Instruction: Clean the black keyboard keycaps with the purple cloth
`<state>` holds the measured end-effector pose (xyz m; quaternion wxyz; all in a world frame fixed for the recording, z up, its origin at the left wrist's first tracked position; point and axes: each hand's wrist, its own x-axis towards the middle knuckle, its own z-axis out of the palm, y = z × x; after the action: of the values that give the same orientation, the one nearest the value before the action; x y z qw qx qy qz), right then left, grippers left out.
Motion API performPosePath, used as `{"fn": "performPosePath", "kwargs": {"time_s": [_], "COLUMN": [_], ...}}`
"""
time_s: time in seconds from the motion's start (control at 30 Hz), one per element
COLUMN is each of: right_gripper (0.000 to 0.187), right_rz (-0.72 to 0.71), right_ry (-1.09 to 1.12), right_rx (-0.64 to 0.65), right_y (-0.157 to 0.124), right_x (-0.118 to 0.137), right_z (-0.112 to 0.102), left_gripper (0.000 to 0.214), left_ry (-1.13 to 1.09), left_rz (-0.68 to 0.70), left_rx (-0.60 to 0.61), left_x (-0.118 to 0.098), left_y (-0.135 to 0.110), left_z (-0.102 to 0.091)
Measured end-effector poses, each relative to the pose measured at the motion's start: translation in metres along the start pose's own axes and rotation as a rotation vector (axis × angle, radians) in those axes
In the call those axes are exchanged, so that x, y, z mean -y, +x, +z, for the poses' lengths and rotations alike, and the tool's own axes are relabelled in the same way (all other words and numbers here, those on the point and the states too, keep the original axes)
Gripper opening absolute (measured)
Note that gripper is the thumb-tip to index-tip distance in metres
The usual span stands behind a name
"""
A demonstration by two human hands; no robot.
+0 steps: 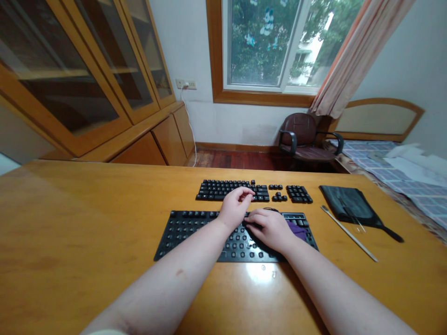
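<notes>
A black keyboard base (195, 237) lies on the desk, most of its key switches bare and a few keycaps fitted along its back row. My right hand (268, 228) rests over the base's right half, its fingers bent together at the back row; what they hold there is hidden. Under and beside that hand a purple cloth (296, 229) lies on the base. My left hand (236, 205) is raised just behind the base, thumb and fingers drawn into a pinch whose contents I cannot make out. Beyond it, loose black keycaps (223, 188) are laid out in keyboard order.
Separate groups of keycaps include the number pad block (299, 194). To the right are a black pouch (354, 204) with a strap and a thin pale stick (349, 234). The wooden desk (87, 223) faces a cabinet (164, 135), an armchair (303, 135) and a bed (401, 163).
</notes>
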<state>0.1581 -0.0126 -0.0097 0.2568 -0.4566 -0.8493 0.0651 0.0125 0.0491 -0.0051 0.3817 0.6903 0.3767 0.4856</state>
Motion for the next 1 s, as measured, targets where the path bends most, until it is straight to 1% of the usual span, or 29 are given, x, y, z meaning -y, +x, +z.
{"fn": "performPosePath", "kwargs": {"time_s": [0.17, 0.3, 0.4, 0.53, 0.6, 0.73, 0.8, 0.9, 1.0], "right_gripper": [0.014, 0.016, 0.018, 0.017, 0.018, 0.022, 0.024, 0.023, 0.02], "right_rz": [-0.003, 0.021, 0.06, 0.169, 0.247, 0.433, 0.473, 0.47, 0.374], "right_ry": [-0.006, 0.012, 0.062, 0.187, 0.258, 0.381, 0.426, 0.45, 0.385], "right_rx": [0.013, 0.009, -0.019, -0.11, -0.155, -0.192, -0.206, -0.217, -0.221], "right_y": [0.001, 0.001, 0.001, 0.003, 0.005, 0.007, 0.008, 0.007, 0.006], "right_x": [0.0, 0.0, 0.0, -0.002, -0.004, -0.009, -0.011, -0.011, -0.009], "right_z": [0.0, 0.0, -0.001, -0.003, -0.004, -0.007, -0.007, -0.007, -0.006], "left_gripper": [0.013, 0.013, 0.012, 0.012, 0.012, 0.012, 0.012, 0.013, 0.013], "left_ry": [0.007, -0.003, -0.009, -0.039, -0.066, -0.116, -0.123, -0.117, -0.106], "left_rz": [0.001, -0.003, -0.013, -0.03, -0.043, -0.059, -0.058, -0.057, -0.058], "left_rx": [-0.006, -0.01, -0.008, -0.011, -0.015, -0.022, -0.022, -0.021, -0.024], "left_x": [0.0, -0.001, -0.001, -0.001, 0.0, 0.003, 0.004, 0.004, 0.002], "left_y": [0.0, 0.0, 0.0, 0.0, 0.0, 0.001, 0.0, 0.0, 0.0], "left_z": [0.0, 0.001, 0.0, 0.0, 0.0, 0.0, 0.0, 0.0, -0.001]}}
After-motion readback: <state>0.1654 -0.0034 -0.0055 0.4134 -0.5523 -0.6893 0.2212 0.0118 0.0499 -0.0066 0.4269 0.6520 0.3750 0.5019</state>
